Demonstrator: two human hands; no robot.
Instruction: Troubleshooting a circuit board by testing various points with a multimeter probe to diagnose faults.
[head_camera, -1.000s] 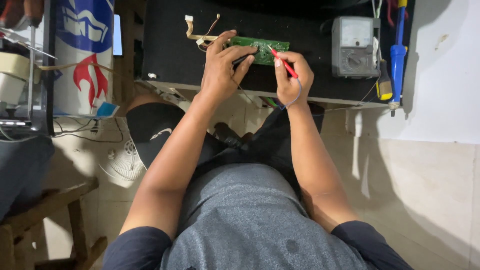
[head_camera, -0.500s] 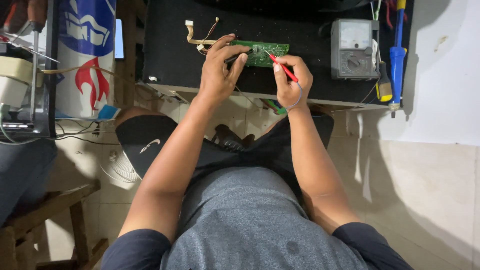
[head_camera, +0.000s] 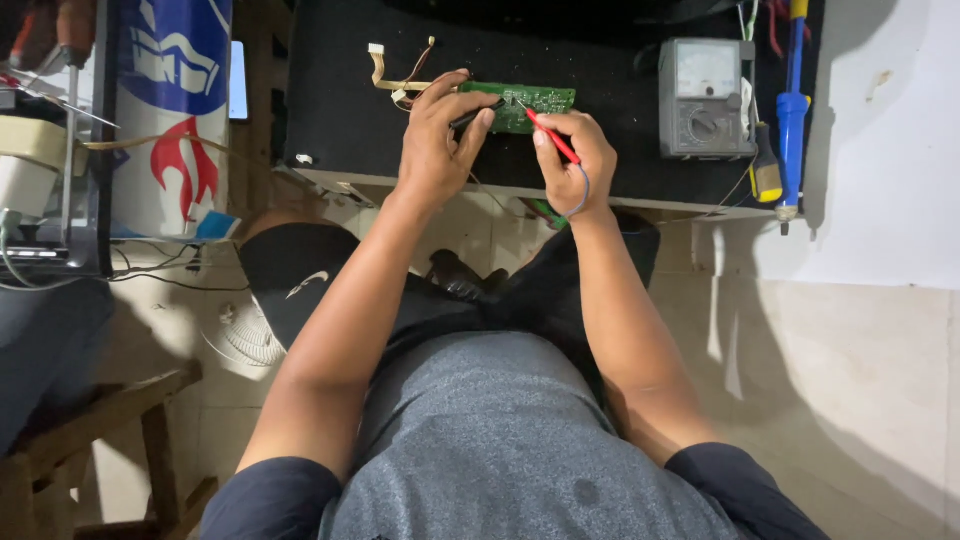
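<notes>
Head view: you look down past your lap to a black workbench (head_camera: 330, 110); every place below is given from the green circuit board (head_camera: 540, 100).
Board position: it lies flat on the bench top, near the front edge, with a bundle of loose wires (head_camera: 395, 75) trailing off its left end.
Left hand (head_camera: 440, 140): your fingers are curled around a black probe (head_camera: 475, 115), its tip at the board's left part.
Right hand (head_camera: 575, 160): you pinch a red probe (head_camera: 548, 135) like a pen, tip on the board's middle.
Right of board: a grey analogue meter (head_camera: 705, 95), then a blue-handled tool (head_camera: 793, 110).
Handling: the board looks light, thin and stiff, likely fragile at its solder joints; take it by its bare edges, and don't pull the wires.
</notes>
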